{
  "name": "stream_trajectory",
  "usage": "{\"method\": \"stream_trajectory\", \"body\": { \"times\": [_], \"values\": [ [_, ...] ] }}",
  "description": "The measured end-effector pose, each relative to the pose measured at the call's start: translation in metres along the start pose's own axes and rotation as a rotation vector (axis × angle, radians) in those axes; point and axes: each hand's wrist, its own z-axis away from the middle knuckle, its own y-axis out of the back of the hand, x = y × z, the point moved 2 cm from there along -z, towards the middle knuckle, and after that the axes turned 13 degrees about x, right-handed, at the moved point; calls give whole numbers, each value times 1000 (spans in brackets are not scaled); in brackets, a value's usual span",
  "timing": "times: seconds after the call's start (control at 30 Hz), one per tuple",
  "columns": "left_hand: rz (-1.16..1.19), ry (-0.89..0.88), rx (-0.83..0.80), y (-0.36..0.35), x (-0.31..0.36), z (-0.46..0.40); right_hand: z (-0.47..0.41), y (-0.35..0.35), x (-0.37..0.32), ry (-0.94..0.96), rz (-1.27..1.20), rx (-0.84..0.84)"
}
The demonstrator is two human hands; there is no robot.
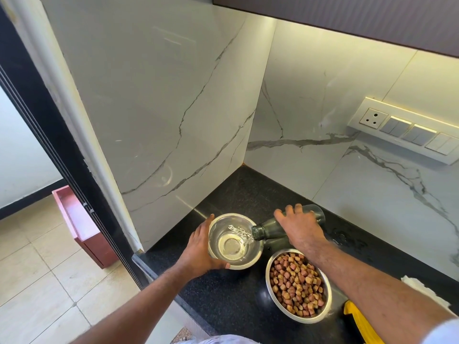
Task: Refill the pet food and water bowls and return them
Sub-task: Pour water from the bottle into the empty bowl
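A steel water bowl (250,263) stands on the black counter (218,299) near the corner, with water in its bottom. My left hand (201,249) grips its left rim, thumb at the front edge. My right hand (301,225) holds a dark glass bottle (269,229) tipped almost flat, its mouth over the bowl's right rim. A stream of water runs from the mouth into the bowl. Just to the right and nearer to me, a second steel bowl (270,289) is full of brown and pink kibble.
Marble-look walls close the corner behind and left of the bowls. A switch panel (404,130) is on the right wall. A yellow and black object (357,321) and a white cloth (422,289) lie at the counter's right. A red box (82,227) sits on the tiled floor.
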Motion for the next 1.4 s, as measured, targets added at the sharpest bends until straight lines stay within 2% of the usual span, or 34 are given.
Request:
{"method": "stream_trajectory", "body": {
  "times": [0.9,1.07,1.4],
  "values": [
    [50,75,25,3,5,-20,-1,-5,2,-27,-19,-16],
    [42,63,39,2,6,-26,1,-4,2,-44,-67,0],
    [111,72,96,3,16,-43,8,-5,5,-198,-262,57]
  ]
}}
